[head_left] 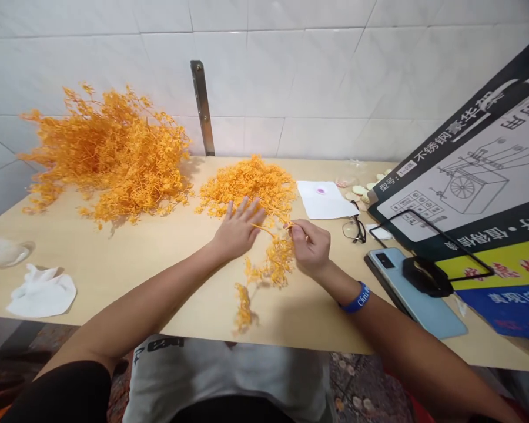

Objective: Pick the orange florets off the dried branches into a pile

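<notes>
Left hand (237, 230) spread, frame centre; right hand (311, 244) pinching thin branching orange sprig (278, 258); hard tug could snap stem.

Right of center, low in the frame, your blue wristband (356, 298) shows "Chris". At far right, you can read "型号", "不锈钢豪华架" and "值得信" on the printed panel (489, 179).

Bright, soft indoor light, apparently from overhead. Tiles (326, 88) across top pale, evenly lit. Diffuse shadow on table (297, 326), lower center. Flowers (243, 305) there slightly blurred. Wide-angle stretch skews box (480, 176) at right edge; lower left corner dim.
</notes>
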Tool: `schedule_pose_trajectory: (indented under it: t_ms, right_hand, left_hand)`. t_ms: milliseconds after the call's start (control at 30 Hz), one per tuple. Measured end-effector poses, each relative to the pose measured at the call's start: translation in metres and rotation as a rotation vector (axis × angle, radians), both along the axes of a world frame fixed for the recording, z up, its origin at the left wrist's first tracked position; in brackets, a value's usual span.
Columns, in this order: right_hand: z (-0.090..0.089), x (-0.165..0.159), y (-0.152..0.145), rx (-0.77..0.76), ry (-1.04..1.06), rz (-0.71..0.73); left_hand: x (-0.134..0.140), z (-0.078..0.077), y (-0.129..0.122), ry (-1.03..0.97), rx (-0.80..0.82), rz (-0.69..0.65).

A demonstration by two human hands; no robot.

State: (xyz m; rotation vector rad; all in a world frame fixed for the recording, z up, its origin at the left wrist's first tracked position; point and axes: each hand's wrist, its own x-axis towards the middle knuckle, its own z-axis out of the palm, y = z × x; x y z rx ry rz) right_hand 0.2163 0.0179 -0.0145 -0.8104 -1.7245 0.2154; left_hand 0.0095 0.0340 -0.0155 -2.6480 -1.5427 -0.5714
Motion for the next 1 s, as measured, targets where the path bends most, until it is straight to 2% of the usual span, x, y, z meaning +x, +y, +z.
schedule_pose_trajectory:
  t_ms: [67,167,267,367,467,533,600,733,800,900,1000]
  right_hand:
    - [0.002,0.000,0.001,-0.082,-0.015,-0.039]
    - [0.004,0.001,0.007,-0.204,-0.038,-0.078]
    - [0.004,0.003,0.014,-0.297,-0.054,-0.079]
    - [0.003,0.004,0.021,-0.370,-0.045,-0.092]
    - [0.002,0.008,0.027,-0.388,-0.024,-0.145]
    - [0.001,0.011,0.032,-0.370,-0.039,-0.190]
    - [-0.001,0.014,0.036,-0.342,-0.074,-0.236]
    - [0.001,0.015,0.034,-0.221,-0.175,-0.340]
    - [0.005,0.012,0.027,-0.114,-0.231,-0.331]
    - [0.011,0.005,0.014,-0.037,-0.282,-0.122]
    - [0.012,-0.001,0.006,-0.113,-0.356,0.106]
  left_hand:
    - [-0.004,0.001,0.004,-0.165,0.018,0.082]
    - [-0.008,0.004,0.005,-0.516,-0.078,0.045]
    - [-0.008,0.005,0.003,-0.862,-0.406,-0.010]
    - [-0.008,0.006,0.003,-1.113,-0.762,-0.053]
    - [-0.011,0.009,0.006,-1.209,-1.017,-0.169]
    - [-0.015,0.012,0.006,-1.208,-1.096,-0.251]
    - [-0.017,0.016,0.003,-1.149,-1.070,-0.286]
    - [-0.015,0.020,-0.003,-0.967,-0.908,-0.197]
    - [-0.012,0.019,-0.005,-0.954,-0.897,-0.180]
    - [-0.008,0.015,-0.004,-0.988,-0.890,-0.193]
    - [-0.005,0.011,-0.003,-1.027,-0.818,-0.216]
